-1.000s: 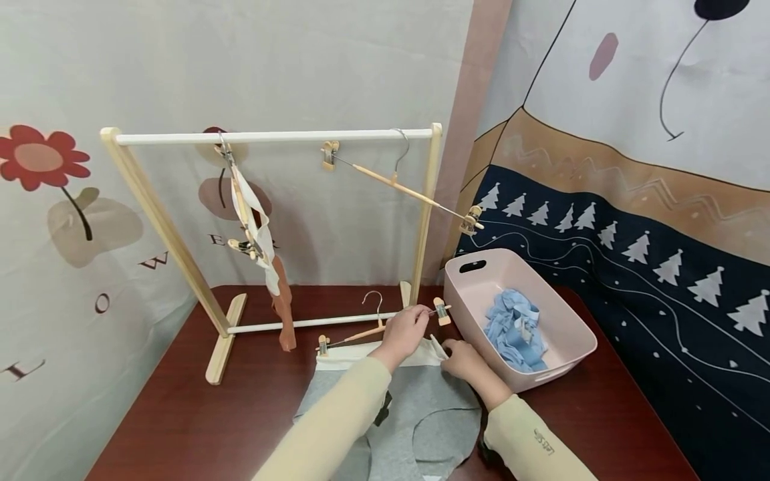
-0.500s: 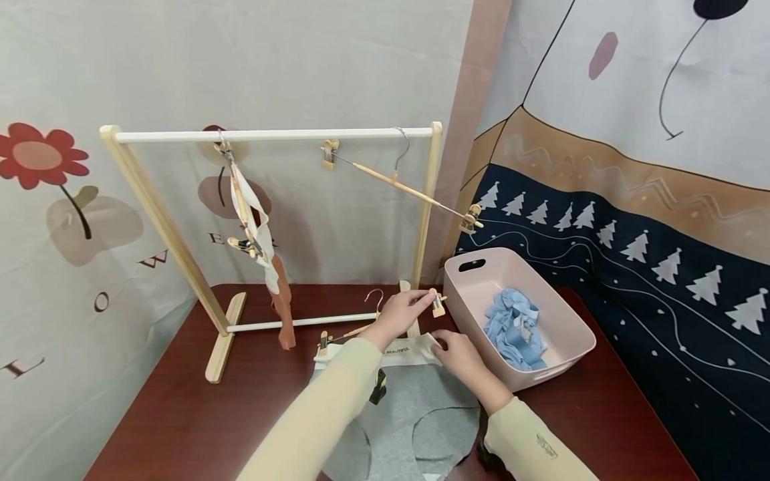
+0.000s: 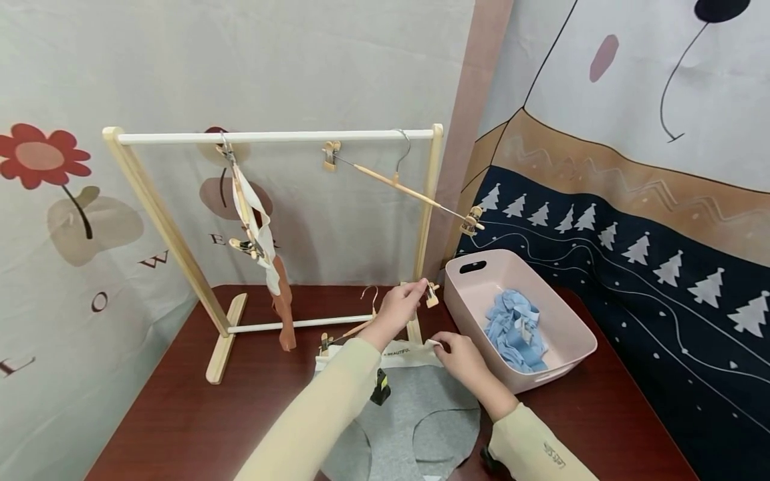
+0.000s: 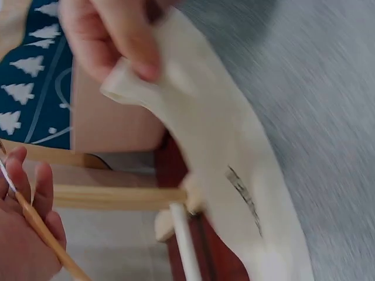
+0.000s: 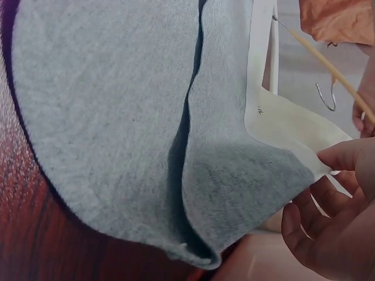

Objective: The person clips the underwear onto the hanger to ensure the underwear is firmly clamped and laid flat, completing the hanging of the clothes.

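"Fingers first: what has the left hand (image 3: 397,310) got?"

"Loosely bent fingers, half closed around a clip hanger (image 4: 67,257); its wooden rod crosses the palm. One end clip (image 3: 432,295) juts out just past the fingertips."

"And the right hand (image 3: 462,359)?"

"Closed to a pinch. Thumb and fingertips have the near-right corner of a cream waistband (image 3: 415,359), drawn up a bit, so the cloth beneath slants away from it."

"Waistband of what?"

"Of a grey garment (image 3: 421,394) with curved openings, spread on the dark red bench (image 3: 180,414), waistband toward the rack (image 3: 277,137). The hanger's other clip (image 3: 325,343) is at the left corner of that waistband; I can't tell whether it bites the cloth."

"What's on the rack?"

"Toward the left of the top bar, a white-and-brown piece (image 3: 285,300) hangs edge-on to us. Toward the right, a second hanger (image 3: 397,183) is hooked on, its rod sloping down to the right."

"And by the right hand?"

"A pink bin (image 3: 565,334), just beside the garment, with crumpled blue cloth (image 3: 516,331) inside."
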`<state>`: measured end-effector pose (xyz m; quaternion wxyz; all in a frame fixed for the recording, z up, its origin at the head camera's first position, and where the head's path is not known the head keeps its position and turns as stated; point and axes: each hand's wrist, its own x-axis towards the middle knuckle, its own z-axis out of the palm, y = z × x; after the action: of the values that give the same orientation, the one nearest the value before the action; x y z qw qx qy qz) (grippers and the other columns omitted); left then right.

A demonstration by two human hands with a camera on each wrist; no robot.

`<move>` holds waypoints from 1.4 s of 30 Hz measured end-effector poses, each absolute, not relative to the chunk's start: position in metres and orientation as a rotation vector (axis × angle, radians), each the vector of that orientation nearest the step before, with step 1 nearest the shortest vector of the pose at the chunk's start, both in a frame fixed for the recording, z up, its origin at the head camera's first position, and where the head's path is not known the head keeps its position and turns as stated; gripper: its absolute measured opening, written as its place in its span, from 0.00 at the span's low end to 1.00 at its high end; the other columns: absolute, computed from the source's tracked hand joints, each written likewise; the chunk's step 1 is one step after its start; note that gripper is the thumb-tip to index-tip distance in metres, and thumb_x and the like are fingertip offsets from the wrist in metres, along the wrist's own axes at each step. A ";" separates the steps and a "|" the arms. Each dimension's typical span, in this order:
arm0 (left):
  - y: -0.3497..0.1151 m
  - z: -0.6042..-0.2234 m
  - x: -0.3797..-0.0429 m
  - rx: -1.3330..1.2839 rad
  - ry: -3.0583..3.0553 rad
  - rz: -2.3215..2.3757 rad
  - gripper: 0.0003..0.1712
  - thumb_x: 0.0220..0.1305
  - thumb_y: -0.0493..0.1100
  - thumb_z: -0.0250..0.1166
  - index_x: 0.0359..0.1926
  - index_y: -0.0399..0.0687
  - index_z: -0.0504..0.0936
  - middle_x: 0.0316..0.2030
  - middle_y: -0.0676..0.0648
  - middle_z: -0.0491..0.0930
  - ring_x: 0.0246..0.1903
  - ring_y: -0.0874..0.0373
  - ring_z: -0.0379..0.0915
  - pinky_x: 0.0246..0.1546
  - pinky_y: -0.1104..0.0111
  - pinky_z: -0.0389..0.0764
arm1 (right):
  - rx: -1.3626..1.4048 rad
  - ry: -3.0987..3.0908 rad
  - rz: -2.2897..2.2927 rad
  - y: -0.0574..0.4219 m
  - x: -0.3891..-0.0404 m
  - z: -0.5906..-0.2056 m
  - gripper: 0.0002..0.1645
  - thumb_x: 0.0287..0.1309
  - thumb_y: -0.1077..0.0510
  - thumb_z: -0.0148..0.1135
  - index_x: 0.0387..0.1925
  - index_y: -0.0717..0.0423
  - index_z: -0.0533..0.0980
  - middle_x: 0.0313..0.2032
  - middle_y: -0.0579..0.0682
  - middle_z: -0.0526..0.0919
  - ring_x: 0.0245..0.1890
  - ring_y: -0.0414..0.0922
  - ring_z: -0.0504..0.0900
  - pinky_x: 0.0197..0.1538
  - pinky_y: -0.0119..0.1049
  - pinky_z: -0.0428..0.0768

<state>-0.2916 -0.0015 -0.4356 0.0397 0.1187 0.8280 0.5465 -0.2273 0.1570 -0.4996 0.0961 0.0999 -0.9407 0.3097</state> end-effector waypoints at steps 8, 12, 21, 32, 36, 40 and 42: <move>-0.004 -0.429 -0.292 0.408 2.321 1.940 0.23 0.69 0.54 0.54 0.44 0.38 0.81 0.36 0.41 0.79 0.34 0.55 0.76 0.38 0.70 0.77 | 0.331 -2.731 0.985 0.157 -0.225 -0.500 0.06 0.53 0.64 0.63 0.31 0.50 0.82 0.36 0.47 0.84 0.38 0.44 0.82 0.43 0.41 0.78; -0.007 -0.431 -0.293 0.475 2.200 1.991 0.21 0.69 0.47 0.56 0.55 0.38 0.76 0.45 0.34 0.79 0.34 0.57 0.77 0.36 0.71 0.77 | 0.306 -2.717 1.065 0.157 -0.225 -0.497 0.05 0.55 0.62 0.63 0.32 0.51 0.82 0.34 0.47 0.85 0.32 0.40 0.79 0.37 0.35 0.77; -0.012 -0.428 -0.290 0.423 2.272 1.968 0.21 0.70 0.52 0.53 0.51 0.41 0.80 0.29 0.50 0.76 0.30 0.58 0.69 0.30 0.71 0.70 | 0.227 -2.559 1.262 0.159 -0.225 -0.483 0.10 0.59 0.56 0.62 0.38 0.57 0.84 0.35 0.52 0.87 0.37 0.46 0.83 0.41 0.39 0.79; -0.020 -0.416 -0.284 0.391 2.189 2.025 0.21 0.71 0.46 0.53 0.54 0.35 0.76 0.46 0.38 0.81 0.43 0.53 0.78 0.49 0.64 0.76 | 0.274 -2.441 1.332 0.159 -0.225 -0.460 0.08 0.58 0.58 0.64 0.37 0.58 0.84 0.37 0.52 0.85 0.38 0.46 0.82 0.40 0.34 0.78; -0.022 -0.418 -0.288 0.369 2.175 2.031 0.21 0.70 0.48 0.54 0.55 0.39 0.77 0.48 0.41 0.81 0.43 0.57 0.77 0.50 0.65 0.75 | 0.279 -2.441 1.313 0.159 -0.225 -0.452 0.06 0.55 0.59 0.66 0.34 0.56 0.85 0.33 0.50 0.86 0.35 0.44 0.82 0.38 0.31 0.78; -0.023 -0.420 -0.291 0.337 2.180 2.045 0.21 0.70 0.48 0.54 0.55 0.40 0.78 0.42 0.44 0.82 0.34 0.64 0.72 0.40 0.72 0.74 | 0.226 -2.469 1.323 0.159 -0.224 -0.446 0.06 0.54 0.58 0.68 0.34 0.55 0.85 0.31 0.50 0.87 0.33 0.44 0.82 0.35 0.30 0.77; -0.022 -0.421 -0.290 0.326 2.173 2.051 0.21 0.70 0.48 0.53 0.55 0.39 0.78 0.40 0.45 0.81 0.34 0.64 0.71 0.39 0.73 0.73 | 0.217 -2.476 1.331 0.159 -0.224 -0.444 0.06 0.54 0.57 0.68 0.33 0.55 0.85 0.31 0.50 0.87 0.32 0.44 0.82 0.35 0.30 0.77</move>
<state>-0.2903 -0.0220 -0.4207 0.0677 0.1081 0.7213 0.6808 -0.2239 0.1585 -0.4440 0.1606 0.0760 -0.8668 0.4659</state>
